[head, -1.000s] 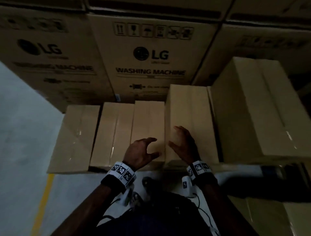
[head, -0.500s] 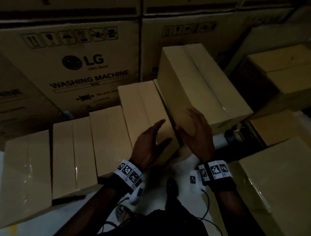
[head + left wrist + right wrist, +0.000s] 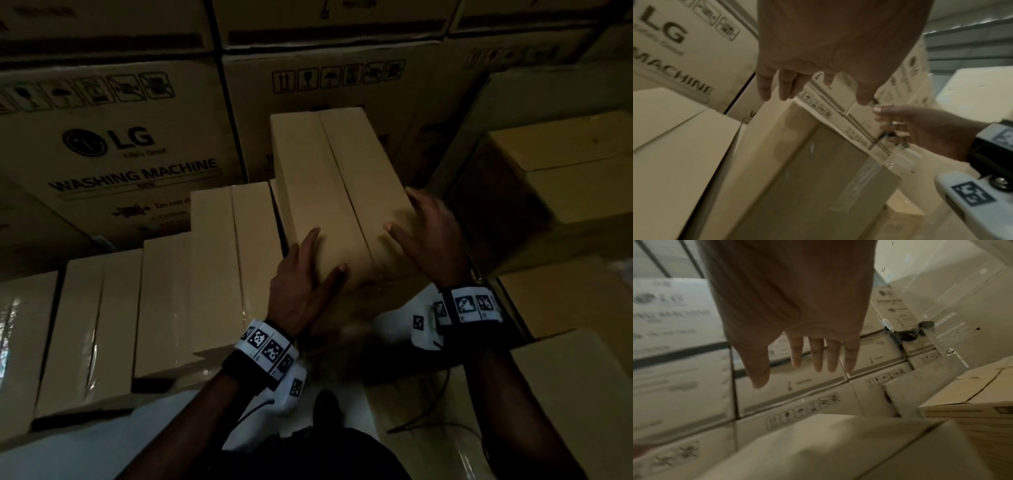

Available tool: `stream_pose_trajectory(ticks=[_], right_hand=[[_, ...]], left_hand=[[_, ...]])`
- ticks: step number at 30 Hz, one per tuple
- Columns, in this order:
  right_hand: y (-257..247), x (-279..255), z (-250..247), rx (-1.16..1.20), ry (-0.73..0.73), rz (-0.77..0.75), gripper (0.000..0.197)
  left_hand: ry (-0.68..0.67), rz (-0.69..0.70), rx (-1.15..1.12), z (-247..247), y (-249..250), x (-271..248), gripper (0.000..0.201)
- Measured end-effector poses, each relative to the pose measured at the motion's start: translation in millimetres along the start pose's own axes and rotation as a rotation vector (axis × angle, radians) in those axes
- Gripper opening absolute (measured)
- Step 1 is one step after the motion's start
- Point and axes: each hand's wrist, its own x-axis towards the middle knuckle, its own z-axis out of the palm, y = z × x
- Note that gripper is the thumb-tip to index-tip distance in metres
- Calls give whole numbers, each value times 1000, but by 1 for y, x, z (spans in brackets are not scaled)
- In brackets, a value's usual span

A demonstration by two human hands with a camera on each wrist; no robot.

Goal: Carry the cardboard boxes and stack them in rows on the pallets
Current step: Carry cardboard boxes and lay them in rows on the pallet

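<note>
Cardboard box (image 3: 337,192) stands between both grips, left hand (image 3: 301,291) and right hand (image 3: 430,236) spread flat, clasping nothing; step: seating it beside the row (image 3: 212,274); next, push it flush.

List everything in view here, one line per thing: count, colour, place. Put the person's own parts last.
Tall plain box: one, tan, standing higher than the row, between both hands.
Row boxes: at least four, tan with taped seams, side by side left of the tall box.
Printed washing machine cartons: several, brown with black print, stacked behind as a wall.
Plain boxes on the right: several, tan, stacked at right edge.
Floor: pale, lower left.
Wrist bands: two, white and black with square markers, one on each wrist.
Left hand: one, fingers straight, at the tall box's near left corner.
Right hand: one, fingers spread, at the tall box's right edge.
</note>
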Motion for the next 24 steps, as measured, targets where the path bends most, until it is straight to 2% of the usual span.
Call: stream_pose_trajectory(ticks=[5, 8, 11, 13, 18, 21, 24], right_hand=[[43, 26, 7, -25, -234, 110, 83], [47, 22, 20, -71, -373, 164, 76], [52, 17, 22, -47, -378, 206, 76], [59, 18, 19, -8, -405, 245, 80], [73, 20, 10, 170, -443, 231, 84], [73, 21, 7, 148, -461, 229, 86], [70, 17, 8, 99, -478, 221, 96]], left_hand=[[-46, -128, 37, 19, 8, 14, 85], [-64, -173, 45, 28, 5, 23, 73], [34, -170, -5, 40, 0, 27, 58], [94, -193, -34, 46, -1, 28, 56], [99, -263, -3, 47, 8, 40, 67], [133, -282, 31, 47, 14, 42, 72], [129, -283, 119, 46, 16, 38, 89]])
